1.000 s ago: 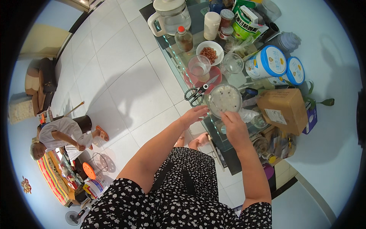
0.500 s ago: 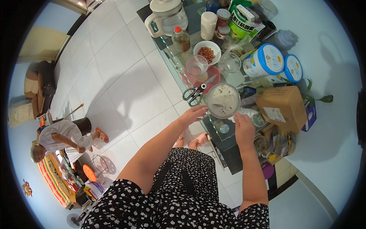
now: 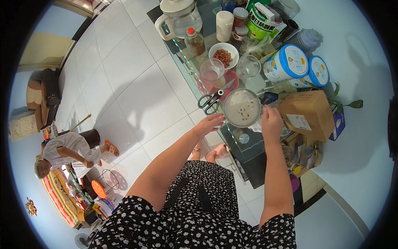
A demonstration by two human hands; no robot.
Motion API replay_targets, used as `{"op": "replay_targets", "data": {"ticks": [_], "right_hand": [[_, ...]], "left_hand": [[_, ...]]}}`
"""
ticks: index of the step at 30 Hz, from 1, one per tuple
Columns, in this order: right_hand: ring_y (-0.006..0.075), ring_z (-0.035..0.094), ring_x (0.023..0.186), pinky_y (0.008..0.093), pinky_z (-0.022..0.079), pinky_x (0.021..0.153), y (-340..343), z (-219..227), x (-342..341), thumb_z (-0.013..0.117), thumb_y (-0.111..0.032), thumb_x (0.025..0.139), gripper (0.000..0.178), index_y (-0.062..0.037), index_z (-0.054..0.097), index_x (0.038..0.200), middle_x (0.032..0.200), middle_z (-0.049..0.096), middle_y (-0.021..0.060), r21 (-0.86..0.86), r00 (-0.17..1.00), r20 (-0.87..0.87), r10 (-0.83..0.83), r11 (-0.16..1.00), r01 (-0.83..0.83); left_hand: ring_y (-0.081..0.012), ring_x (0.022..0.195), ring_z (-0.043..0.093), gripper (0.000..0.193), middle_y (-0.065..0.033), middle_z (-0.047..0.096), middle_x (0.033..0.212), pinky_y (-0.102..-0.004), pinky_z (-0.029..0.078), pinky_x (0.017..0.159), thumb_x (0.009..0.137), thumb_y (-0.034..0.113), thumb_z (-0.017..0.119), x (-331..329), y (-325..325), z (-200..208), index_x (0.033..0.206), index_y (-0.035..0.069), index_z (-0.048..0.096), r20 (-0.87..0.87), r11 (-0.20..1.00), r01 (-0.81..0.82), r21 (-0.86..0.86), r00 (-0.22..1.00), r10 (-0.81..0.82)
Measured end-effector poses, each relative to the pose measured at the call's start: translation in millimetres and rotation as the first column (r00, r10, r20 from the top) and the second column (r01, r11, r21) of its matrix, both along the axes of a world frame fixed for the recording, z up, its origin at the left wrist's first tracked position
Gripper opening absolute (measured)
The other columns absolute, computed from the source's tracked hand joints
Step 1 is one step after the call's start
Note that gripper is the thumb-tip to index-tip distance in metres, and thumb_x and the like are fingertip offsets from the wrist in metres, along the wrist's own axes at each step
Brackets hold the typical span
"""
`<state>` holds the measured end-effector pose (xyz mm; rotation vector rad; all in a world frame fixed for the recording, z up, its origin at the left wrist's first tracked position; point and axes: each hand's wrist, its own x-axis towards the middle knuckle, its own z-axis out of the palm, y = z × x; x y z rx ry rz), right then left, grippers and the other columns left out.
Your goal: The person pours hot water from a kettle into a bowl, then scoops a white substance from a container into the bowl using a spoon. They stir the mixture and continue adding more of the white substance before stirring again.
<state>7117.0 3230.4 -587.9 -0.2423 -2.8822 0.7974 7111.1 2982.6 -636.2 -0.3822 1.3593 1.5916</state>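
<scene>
A round bowl (image 3: 242,108) of milky liquid with small dark red bits stands near the edge of the glass table. My left hand (image 3: 210,125) is open, its fingers stretched toward the bowl's lower left side; whether they touch it is hard to tell. At the right rim, my right hand (image 3: 272,120) is closed in a pinch on what appears to be a spoon handle, mostly covered by the fingers. The spoon's head does not show in the liquid. Black-handled scissors (image 3: 212,101) lie just left of the bowl, blades over a red plate (image 3: 232,79).
Behind stand a clear cup (image 3: 212,70), a white bowl of peanuts (image 3: 224,56), a glass jar (image 3: 249,66), a bottle (image 3: 195,42) and a kettle (image 3: 180,18). Blue-lidded tins (image 3: 286,62) and a cardboard box (image 3: 306,114) line the right. A person (image 3: 68,149) sits far left.
My right hand has moved up along the rim, from the lower right to the right side. The spoon has dropped from sight, and the red bits sit nearer the middle. My left hand stays put.
</scene>
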Motion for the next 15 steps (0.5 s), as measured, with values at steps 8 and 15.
{"op": "replay_targets", "data": {"ticks": [8,15], "right_hand": [[0.0325,0.059,0.078,0.0406,0.048,0.067,10,12,14,0.053,-0.013,0.090,0.019,0.0018,0.063,0.097,0.086,0.061,0.0143,0.039,0.999,0.028,-0.045,0.998,0.044],[0.0323,0.059,0.077,0.0392,0.048,0.067,-5,32,25,0.054,-0.012,0.089,0.016,0.0000,0.063,0.096,0.085,0.060,0.0135,-0.027,1.000,0.005,0.024,0.999,-0.024]], "left_hand": [[-0.0208,0.128,0.040,0.055,-0.0071,0.044,0.138,-0.0358,0.034,0.104,0.096,0.038,0.044,0,0,2,0.140,0.006,0.034,0.001,1.000,0.011,0.003,1.000,-0.011],[-0.0205,0.127,0.041,0.054,-0.0068,0.045,0.137,-0.0355,0.034,0.103,0.097,0.037,0.044,-1,0,4,0.140,0.007,0.035,0.004,1.000,0.028,-0.004,1.000,-0.028]]}}
